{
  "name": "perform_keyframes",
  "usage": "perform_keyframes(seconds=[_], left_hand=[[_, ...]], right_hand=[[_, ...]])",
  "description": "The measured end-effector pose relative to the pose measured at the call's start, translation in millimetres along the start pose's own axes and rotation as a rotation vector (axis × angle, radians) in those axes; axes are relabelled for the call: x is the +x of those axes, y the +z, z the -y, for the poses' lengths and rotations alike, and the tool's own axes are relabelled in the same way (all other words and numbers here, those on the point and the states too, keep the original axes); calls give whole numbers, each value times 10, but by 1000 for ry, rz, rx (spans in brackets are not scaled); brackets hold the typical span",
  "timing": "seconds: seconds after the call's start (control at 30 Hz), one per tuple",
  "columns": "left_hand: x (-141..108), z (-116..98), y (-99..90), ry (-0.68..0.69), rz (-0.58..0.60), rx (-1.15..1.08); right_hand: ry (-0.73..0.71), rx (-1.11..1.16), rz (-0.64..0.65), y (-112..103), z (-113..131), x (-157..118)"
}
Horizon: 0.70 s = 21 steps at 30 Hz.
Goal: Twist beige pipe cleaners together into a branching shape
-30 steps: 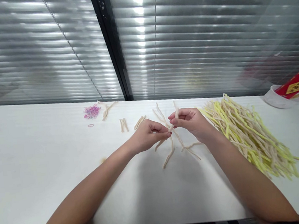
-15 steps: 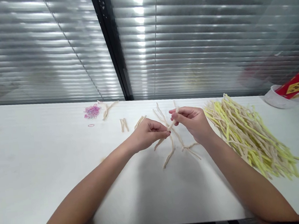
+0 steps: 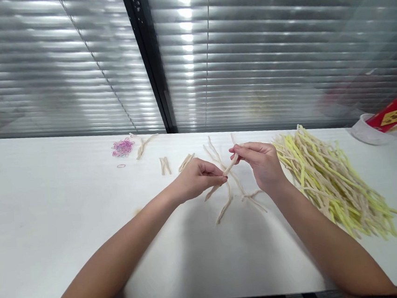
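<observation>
Between my two hands a beige fuzzy pipe cleaner is stretched at a slant above the white table. My left hand pinches its lower end between thumb and fingers. My right hand grips it farther up, and the fingers partly cover that end. Beneath and around the hands lie several joined beige pipe cleaners with their ends spread out. One of them, on the right, forms a small forked piece. Whether the held length is attached to these is hard to see.
Short beige pieces and a twisted one lie left of my hands, by a pile of pink-purple rubber bands. A heap of beige and yellow pipe cleaners covers the right side. Behind it stand a clear plastic tub and a red packet.
My right hand has shifted slightly right along the pipe cleaner, showing more of it between the hands. My left hand stays almost in place.
</observation>
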<state>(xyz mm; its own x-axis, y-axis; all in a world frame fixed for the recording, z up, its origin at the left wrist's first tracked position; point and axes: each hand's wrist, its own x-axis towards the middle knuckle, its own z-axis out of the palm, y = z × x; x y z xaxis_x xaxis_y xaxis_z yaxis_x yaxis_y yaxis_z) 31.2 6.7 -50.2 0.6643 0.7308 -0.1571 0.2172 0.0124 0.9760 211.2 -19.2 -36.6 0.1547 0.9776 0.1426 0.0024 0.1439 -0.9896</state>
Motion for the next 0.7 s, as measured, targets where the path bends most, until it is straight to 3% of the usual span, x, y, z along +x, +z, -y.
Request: perform_keyframes(seconds=[0.23, 0.7], left_hand=[[0, 0, 6, -22, -33, 82], [2, -4, -4, 9, -72, 49]], right_hand=[[1, -37, 88, 8, 8, -2], [36, -12, 102, -7, -22, 1]])
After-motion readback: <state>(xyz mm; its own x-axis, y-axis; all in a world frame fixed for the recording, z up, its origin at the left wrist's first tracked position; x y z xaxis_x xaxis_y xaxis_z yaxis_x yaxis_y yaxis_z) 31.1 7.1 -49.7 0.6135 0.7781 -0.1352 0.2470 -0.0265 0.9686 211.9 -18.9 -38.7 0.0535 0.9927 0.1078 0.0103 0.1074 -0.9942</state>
